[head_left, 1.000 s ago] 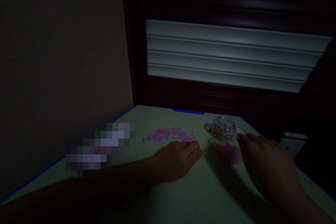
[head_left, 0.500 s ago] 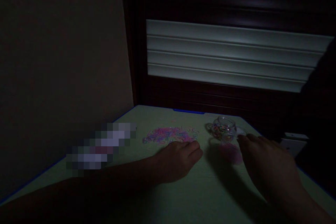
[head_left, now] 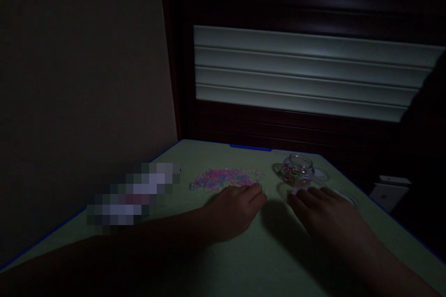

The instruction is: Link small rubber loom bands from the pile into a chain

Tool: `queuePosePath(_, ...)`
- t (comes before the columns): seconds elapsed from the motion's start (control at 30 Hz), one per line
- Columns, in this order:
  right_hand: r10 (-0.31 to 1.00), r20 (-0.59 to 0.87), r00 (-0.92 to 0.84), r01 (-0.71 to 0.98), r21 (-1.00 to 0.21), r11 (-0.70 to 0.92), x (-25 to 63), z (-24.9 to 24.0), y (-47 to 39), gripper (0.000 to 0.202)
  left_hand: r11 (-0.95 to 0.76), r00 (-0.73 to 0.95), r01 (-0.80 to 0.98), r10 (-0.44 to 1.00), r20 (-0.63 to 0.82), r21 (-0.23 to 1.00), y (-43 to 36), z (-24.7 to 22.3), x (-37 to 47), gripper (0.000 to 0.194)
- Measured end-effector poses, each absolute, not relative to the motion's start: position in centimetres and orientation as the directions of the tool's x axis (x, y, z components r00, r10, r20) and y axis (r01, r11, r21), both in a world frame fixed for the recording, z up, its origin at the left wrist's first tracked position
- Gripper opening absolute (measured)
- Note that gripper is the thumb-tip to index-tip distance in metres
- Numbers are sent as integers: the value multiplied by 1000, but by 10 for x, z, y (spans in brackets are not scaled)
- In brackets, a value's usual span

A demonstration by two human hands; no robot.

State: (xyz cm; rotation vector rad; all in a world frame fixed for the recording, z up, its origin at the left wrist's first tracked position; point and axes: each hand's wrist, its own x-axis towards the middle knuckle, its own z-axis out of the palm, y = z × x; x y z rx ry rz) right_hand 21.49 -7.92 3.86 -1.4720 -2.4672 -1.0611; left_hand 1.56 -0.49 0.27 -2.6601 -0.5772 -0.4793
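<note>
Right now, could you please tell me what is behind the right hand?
Beyond the right hand stands a clear open jar with multicoloured pieces inside; the hand hides part of a nearer clear object.

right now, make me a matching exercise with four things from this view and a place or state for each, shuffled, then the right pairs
Things
1. left hand
2. far clear jar
3. right hand
4. pile of thin strands

Places and states
A. to the right of the other hand
B. loose on the table, largely pink and purple
C. by the near side of the strands
D. open-topped, with multicoloured contents

Right pairs: 1-C, 2-D, 3-A, 4-B
</note>
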Motion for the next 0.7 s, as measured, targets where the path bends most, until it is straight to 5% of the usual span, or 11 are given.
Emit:
queuePosePath(0.33,715,202,-669,742,239,627,204,18,-73,13,-730,735,658,570,367,-185,0,-1,15,18)
queuePosePath(0.7,713,231,-662,749,188,635,203,23,-78,14,-696,699,701,625,349,-158,13,-2,8,24)
